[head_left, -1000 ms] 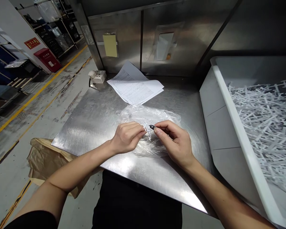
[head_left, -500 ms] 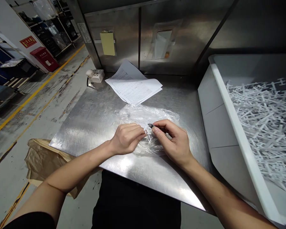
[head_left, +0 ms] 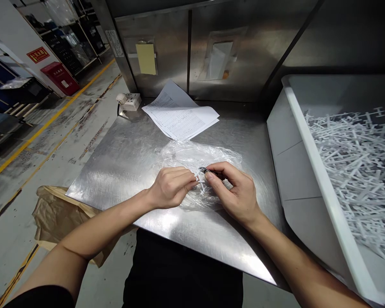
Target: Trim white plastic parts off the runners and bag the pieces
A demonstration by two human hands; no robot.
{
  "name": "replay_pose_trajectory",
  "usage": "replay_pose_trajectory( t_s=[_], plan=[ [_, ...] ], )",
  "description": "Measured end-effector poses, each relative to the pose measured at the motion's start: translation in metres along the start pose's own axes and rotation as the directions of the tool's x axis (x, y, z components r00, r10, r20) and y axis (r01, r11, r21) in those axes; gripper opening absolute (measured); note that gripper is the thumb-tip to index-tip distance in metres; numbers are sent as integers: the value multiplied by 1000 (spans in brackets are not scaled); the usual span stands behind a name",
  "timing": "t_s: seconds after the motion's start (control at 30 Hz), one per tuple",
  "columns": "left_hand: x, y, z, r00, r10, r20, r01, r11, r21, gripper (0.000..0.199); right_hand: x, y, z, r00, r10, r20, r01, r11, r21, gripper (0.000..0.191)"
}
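Observation:
Between my hands is a small white plastic piece (head_left: pixel 202 187) with cross-shaped ends. My left hand (head_left: pixel 173 187) is closed, pinching the piece at its fingertips. In my right hand (head_left: pixel 233 188) is a small dark cutting tool (head_left: pixel 204 170), perhaps nippers, whose metal tip touches or nearly touches the white piece. Most of the tool is hidden by my fingers. Under both hands lies a crumpled clear plastic bag (head_left: pixel 192 152) on the metal table (head_left: pixel 115 154).
A large grey-white bin (head_left: pixel 295 124) full of white plastic pieces (head_left: pixel 356 171) stands at the right. Printed sheets (head_left: pixel 182 113) and a power socket (head_left: pixel 131 102) lie toward the back. A brown paper bag (head_left: pixel 56 214) is beside the table's left edge.
The white plastic piece shows more clearly below my left fingertips, its angle slightly changed. Both hands stay almost in the same place.

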State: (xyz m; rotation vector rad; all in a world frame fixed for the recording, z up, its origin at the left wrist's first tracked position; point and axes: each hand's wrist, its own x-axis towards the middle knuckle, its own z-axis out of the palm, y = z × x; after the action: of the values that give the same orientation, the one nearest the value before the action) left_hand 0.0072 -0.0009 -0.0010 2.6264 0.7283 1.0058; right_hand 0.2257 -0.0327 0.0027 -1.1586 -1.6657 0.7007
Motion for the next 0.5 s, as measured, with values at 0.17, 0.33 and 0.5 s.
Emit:
replay_pose_trajectory(
  t_s=[0.17,0.33,0.5],
  plan=[
    [-1,0,0,1000,-3,15,3,1000,12,32,0,-1,0,1000,-13,-2,13,1000,-15,10],
    [-3,1,3,999,-16,28,15,1000,15,32,-1,0,2,1000,8,11,-9,1000,12,11],
    [-3,2,6,998,-47,29,48,999,-25,32,-2,5,5,991,133,15,-133,989,69,16]
  ],
)
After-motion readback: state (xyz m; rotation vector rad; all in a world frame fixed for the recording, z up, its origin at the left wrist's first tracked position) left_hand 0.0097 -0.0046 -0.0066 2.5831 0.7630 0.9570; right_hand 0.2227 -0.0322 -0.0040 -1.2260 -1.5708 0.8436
